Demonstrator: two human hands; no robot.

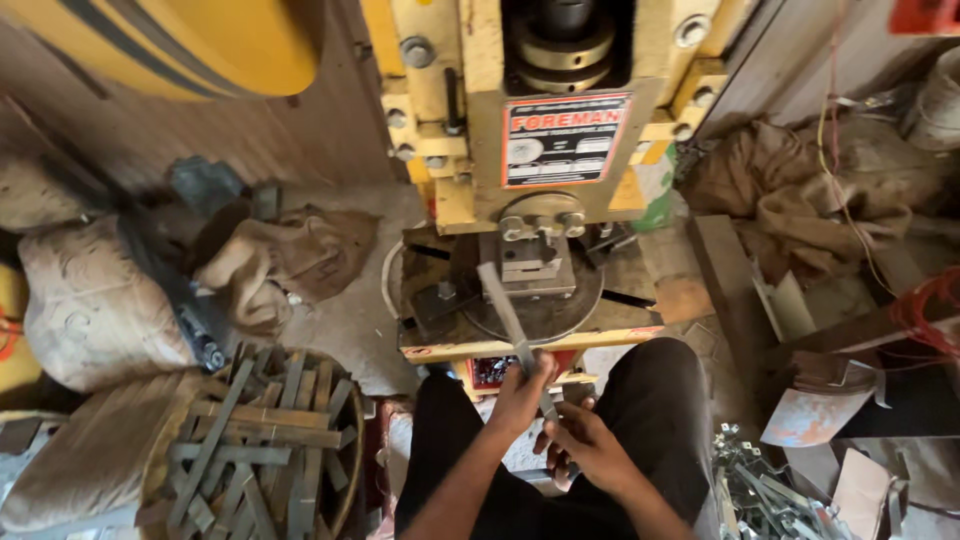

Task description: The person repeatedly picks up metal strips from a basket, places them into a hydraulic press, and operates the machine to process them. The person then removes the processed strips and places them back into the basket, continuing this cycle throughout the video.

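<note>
A flat metal strip point(508, 318) is held at its near end, fingers clamped on it, by the left hand point(522, 392), its far end resting at the tooling point(530, 262) of the yellow power press point(520, 150) at 12 o'clock. The right hand point(585, 445) is closed on the tail of the strip, just below and at 4 o'clock from the left. Should the strip be fed skewed or gripped loosely, it is judged liable to kick or slip on the round bed plate point(560, 310), drawing fingers toward the ram; cut strips are heaped in a basket point(265, 440) at 8 o'clock.
</note>
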